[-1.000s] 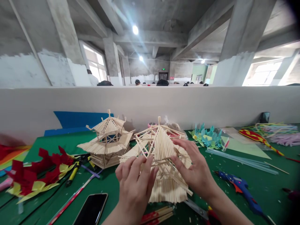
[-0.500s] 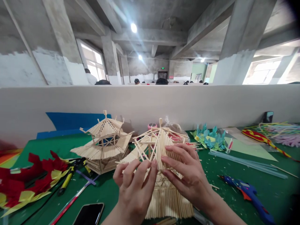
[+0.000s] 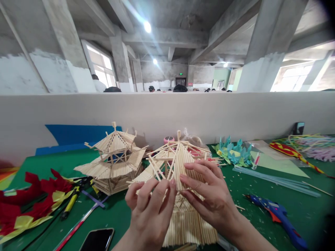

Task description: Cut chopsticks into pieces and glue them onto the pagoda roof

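Observation:
In the head view, a model pagoda (image 3: 192, 225) built of thin wooden sticks stands in front of me. Its upper roof is partly covered with sticks and partly bare frame. My left hand (image 3: 153, 209) is at the near left edge of that roof, thumb and fingertips pinched together; what they hold is too small to make out. On the stick-covered roof panel (image 3: 180, 162) rest the spread fingers of my right hand (image 3: 209, 190), its thumb lower at the panel's edge. A second stick pagoda (image 3: 113, 157) stands to the left, with both its roofs covered.
A blue glue gun (image 3: 277, 212) lies at right near clear glue sticks (image 3: 277, 179). Behind is a teal paper ornament (image 3: 232, 153). A phone (image 3: 96, 240), a yellow-handled knife (image 3: 70, 204) and a red-and-yellow paper piece (image 3: 34, 195) lie left. A pale partition (image 3: 167, 111) borders the table.
The view has shifted slightly, so things at the left appear a little further left. Both hands keep nearly the same place and pose on the roof.

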Tool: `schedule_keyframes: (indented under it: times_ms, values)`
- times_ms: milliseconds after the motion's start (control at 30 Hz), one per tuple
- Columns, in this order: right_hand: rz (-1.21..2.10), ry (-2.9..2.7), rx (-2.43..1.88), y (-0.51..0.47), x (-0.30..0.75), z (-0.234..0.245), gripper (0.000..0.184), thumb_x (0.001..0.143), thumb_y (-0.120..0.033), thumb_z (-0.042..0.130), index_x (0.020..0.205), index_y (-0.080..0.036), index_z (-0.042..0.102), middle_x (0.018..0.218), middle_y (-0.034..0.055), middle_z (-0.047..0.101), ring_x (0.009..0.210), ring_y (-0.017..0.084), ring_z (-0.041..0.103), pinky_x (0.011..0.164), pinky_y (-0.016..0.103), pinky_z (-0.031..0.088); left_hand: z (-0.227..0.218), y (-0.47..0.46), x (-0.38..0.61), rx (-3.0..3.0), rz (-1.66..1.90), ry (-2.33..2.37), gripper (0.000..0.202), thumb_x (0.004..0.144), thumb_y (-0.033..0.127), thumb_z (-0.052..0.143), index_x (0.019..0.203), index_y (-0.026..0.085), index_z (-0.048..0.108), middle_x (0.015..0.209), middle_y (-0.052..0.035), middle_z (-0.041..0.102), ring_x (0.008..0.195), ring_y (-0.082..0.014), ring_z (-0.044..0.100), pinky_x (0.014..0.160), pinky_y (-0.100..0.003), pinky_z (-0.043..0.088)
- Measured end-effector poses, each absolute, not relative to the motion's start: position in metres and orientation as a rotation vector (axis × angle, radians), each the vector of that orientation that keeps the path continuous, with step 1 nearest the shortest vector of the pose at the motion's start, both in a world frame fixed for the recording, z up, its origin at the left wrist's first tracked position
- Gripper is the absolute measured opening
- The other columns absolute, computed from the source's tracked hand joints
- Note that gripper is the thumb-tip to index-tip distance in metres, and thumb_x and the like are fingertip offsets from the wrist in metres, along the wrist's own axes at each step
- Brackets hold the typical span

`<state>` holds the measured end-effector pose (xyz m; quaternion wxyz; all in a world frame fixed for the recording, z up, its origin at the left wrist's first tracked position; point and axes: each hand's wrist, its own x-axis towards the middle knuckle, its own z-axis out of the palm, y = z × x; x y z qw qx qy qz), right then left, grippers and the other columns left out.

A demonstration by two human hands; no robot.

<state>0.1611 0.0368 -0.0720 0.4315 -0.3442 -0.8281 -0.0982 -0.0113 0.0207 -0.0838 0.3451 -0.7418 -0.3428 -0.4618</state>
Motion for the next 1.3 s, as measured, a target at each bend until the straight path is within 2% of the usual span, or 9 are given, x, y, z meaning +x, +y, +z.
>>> schedule_keyframes:
  times_ms: [367, 433, 567, 700, 833, 1300]
  values:
    - [-0.231, -2.080, -0.858, 0.034, 0.162, -0.070, 0.025, 0.076, -0.024, 0.057, 0.101, -0.026, 0.057, 0.115, 0.0014, 0.051, 0.109, 0.023, 0.038, 0.090, 0.043, 0.035, -0.082, 0.020, -0.011, -1.922, -1.199, -0.913, 0.013, 0.077, 0.012, 0.058, 0.088, 0.015, 0.065, 0.079, -0.0066, 0.063, 0.084, -0.0229, 0.049, 0.075, -0.041, 0.033]
    - [-0.206, -2.087, -0.867, 0.033, 0.163, -0.071, 0.032, 0.076, -0.026, 0.057, 0.108, -0.025, 0.054, 0.116, 0.0025, 0.051, 0.111, 0.023, 0.037, 0.092, 0.043, 0.034, -0.081, 0.019, -0.011, -1.925, -1.181, -0.910, 0.014, 0.076, 0.012, 0.059, 0.089, 0.014, 0.064, 0.079, -0.0073, 0.063, 0.084, -0.0233, 0.049, 0.075, -0.041, 0.033]
    - [-0.093, -2.040, -0.929, 0.033, 0.168, -0.074, 0.059, 0.074, -0.031, 0.057, 0.126, -0.015, 0.035, 0.123, 0.0093, 0.047, 0.116, 0.024, 0.035, 0.097, 0.044, 0.030, -0.081, 0.019, -0.011, -1.929, -1.182, -0.906, 0.016, 0.074, 0.011, 0.061, 0.089, 0.013, 0.064, 0.079, -0.0087, 0.063, 0.084, -0.0238, 0.049, 0.076, -0.042, 0.033]
    - [0.008, -1.935, -1.006, 0.033, 0.172, -0.081, 0.065, 0.076, -0.030, 0.054, 0.131, -0.014, 0.026, 0.130, 0.0111, 0.041, 0.119, 0.023, 0.035, 0.098, 0.043, 0.031, -0.082, 0.020, -0.009, -1.899, -1.228, -0.925, 0.012, 0.075, 0.016, 0.061, 0.085, 0.013, 0.065, 0.077, -0.0080, 0.063, 0.083, -0.0236, 0.049, 0.078, -0.043, 0.032]
    - [0.081, -1.883, -1.021, 0.033, 0.170, -0.087, 0.061, 0.077, -0.028, 0.053, 0.131, -0.015, 0.027, 0.128, 0.0095, 0.045, 0.116, 0.020, 0.041, 0.095, 0.038, 0.037, -0.084, 0.021, -0.009, -1.912, -1.236, -0.921, 0.013, 0.075, 0.016, 0.061, 0.087, 0.013, 0.064, 0.079, -0.0078, 0.063, 0.084, -0.0237, 0.049, 0.079, -0.043, 0.031]
    - [0.016, -1.860, -1.001, 0.030, 0.165, -0.084, 0.057, 0.076, -0.026, 0.054, 0.127, -0.011, 0.034, 0.122, 0.0098, 0.050, 0.111, 0.019, 0.044, 0.093, 0.036, 0.038, -0.084, 0.021, -0.010, -1.939, -1.226, -0.931, 0.014, 0.074, 0.013, 0.061, 0.088, 0.014, 0.064, 0.080, -0.0076, 0.063, 0.084, -0.0233, 0.049, 0.077, -0.042, 0.032]
